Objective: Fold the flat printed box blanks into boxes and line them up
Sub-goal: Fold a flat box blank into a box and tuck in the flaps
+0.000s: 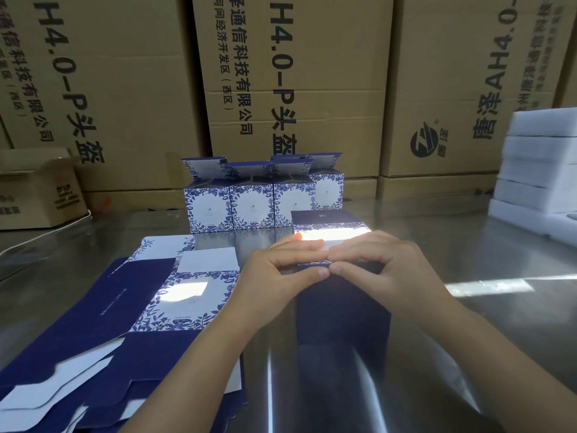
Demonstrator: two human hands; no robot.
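Note:
A half-formed dark blue box (342, 310) stands upright on the steel table in front of me. My left hand (281, 273) and my right hand (384, 270) meet at its top edge, thumbs tip to tip on the near wall and fingers curled over the white flaps. A stack of flat blue-and-white floral box blanks (125, 323) lies to the left. Behind, a row of folded floral boxes (253, 204) stands side by side with lids up.
Tall brown cartons (296, 73) wall off the back of the table. A small open carton (40, 192) sits at the far left. White foam slabs (540, 170) are stacked at the right. The shiny steel table (468, 307) shows bare metal on the right.

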